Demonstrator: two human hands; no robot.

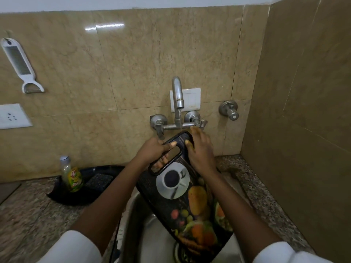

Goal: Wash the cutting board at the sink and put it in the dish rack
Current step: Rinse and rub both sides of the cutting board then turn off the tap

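Left hand (pixel 153 150) gripping cutting board (pixel 190 202), sink (pixel 136 215)

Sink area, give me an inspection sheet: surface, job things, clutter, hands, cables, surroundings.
Surface: speckled granite counter around a steel sink.
Job's things: printed cutting board held tilted over the sink, handle end up under the tap; a thin stream of water seems to run.
Clutter: dish soap bottle standing in a black tray left of the sink.
Hands: left hand grips the board's handle; right hand lies on the board's upper edge.
Cables: nothing seen.
Surroundings: tiled wall, hanging grater-peeler, wall socket, switch plate, spare valve.
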